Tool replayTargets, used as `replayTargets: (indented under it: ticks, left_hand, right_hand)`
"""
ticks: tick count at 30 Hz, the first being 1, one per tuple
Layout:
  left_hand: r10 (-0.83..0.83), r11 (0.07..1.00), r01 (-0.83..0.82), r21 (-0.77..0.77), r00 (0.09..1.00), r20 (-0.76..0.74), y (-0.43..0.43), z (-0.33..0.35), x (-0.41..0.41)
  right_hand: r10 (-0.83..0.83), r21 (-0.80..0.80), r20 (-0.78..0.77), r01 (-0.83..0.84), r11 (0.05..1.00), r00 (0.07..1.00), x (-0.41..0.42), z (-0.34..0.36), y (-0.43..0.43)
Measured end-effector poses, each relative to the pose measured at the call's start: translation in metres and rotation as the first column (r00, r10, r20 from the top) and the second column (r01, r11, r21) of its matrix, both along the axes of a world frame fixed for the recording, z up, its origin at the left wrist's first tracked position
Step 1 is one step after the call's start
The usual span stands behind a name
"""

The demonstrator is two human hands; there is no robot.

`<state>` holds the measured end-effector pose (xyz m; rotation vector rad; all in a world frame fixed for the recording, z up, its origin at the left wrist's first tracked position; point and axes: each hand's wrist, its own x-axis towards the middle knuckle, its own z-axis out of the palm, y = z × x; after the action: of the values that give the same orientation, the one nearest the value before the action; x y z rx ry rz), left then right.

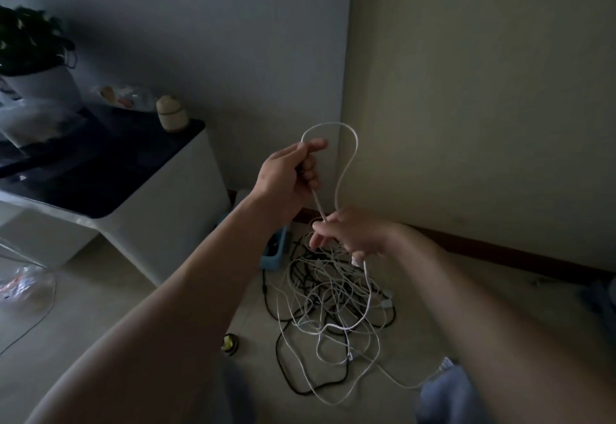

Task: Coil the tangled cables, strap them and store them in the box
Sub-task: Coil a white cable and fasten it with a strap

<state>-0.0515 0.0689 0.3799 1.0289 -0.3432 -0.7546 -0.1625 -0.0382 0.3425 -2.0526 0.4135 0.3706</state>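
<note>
One patch of blue fabric [446,393] sits at the bottom edge, on the right, nearest the camera. Just beyond it a heap of tangled cables [333,300], black and white strands crossing one another, lies spread on the pale floor [116,293], with a small round yellow-and-black object [230,343] to its left.

Above the heap, a person lifts one white cable [346,156] clear of the pile. The right hand [350,233], the lower of the two, has its fingers curled round the strand, and the cable drops from under that hand back into the tangle. The left hand [293,170], raised higher, pinches the same cable between thumb and fingers. A tall loop arches between the two hands.

A blue box [275,250] stands on the floor just beside the far-left edge of the heap, partly hidden by the left forearm. A clear plastic bag [23,287] lies well to the left. Further back stands a white cabinet [160,217] with a dark top, bearing a small pale jar [171,113] and a potted plant [30,43]. Bare walls [466,90] meet in the corner behind.
</note>
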Motion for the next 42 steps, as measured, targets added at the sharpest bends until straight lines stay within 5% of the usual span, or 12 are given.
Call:
replayTargets:
  ticks: [2,4,10,13,16,24,27,29,32,34,37,42]
  left_hand:
    - [0.041,0.998,-0.042,0.044,0.999,0.013,0.002,-0.002,0.004]
    - [0.004,0.99,-0.005,0.141,1.0,0.007,0.005,-0.006,0.004]
    - [-0.364,0.872,0.385,0.301,0.923,-0.128,0.008,-0.021,-0.022]
    - [-0.414,0.816,0.405,0.413,0.908,-0.072,0.008,-0.029,-0.022]
    - [-0.464,0.752,0.409,0.517,0.886,-0.027,0.011,-0.035,-0.021]
    - [-0.352,0.845,0.349,0.405,0.933,-0.069,0.019,-0.035,-0.008]
    - [-0.399,0.843,0.382,0.379,0.916,-0.036,0.022,-0.031,-0.003]
    - [-0.463,0.818,0.441,0.369,0.886,-0.032,0.022,-0.029,-0.003]
    - [-0.5,0.804,0.501,0.32,0.861,-0.092,0.019,-0.025,-0.006]
    - [-0.486,0.82,0.507,0.267,0.862,-0.146,0.018,-0.023,-0.006]
    - [-0.492,0.845,0.523,0.117,0.843,-0.218,0.016,-0.018,-0.009]
    - [-0.554,0.822,0.568,-0.029,0.788,-0.267,0.018,-0.012,-0.016]
  right_hand:
    - [-0.045,0.015,0.029,0.044,0.999,0.999,0.002,-0.001,-0.001]
    - [-0.185,0.238,0.102,0.156,0.959,0.977,0.005,0.003,-0.003]
    - [-0.521,0.721,0.025,0.345,0.6,0.853,0.008,0.015,-0.006]
    - [-0.576,0.806,0.008,0.335,0.487,0.818,0.009,0.012,-0.013]
    - [-0.621,0.788,0.047,0.353,0.504,0.782,0.008,0.008,-0.026]
    - [-0.501,0.004,0.062,0.501,0.865,0.863,-0.003,-0.023,-0.059]
    - [-0.396,-0.516,-0.049,0.316,0.796,0.917,-0.006,-0.019,-0.06]
    - [-0.263,-0.598,0.057,0.244,0.763,0.963,-0.003,-0.017,-0.058]
    - [0.042,-0.317,0.361,0.08,0.945,0.932,0.004,-0.01,-0.043]
    - [-0.02,0.029,0.411,0.009,1.0,0.911,0.008,-0.012,-0.029]
    - [-0.207,0.36,0.34,0.077,0.93,0.917,0.01,-0.012,-0.027]
    - [-0.311,0.371,0.438,0.145,0.917,0.844,0.005,-0.01,-0.042]
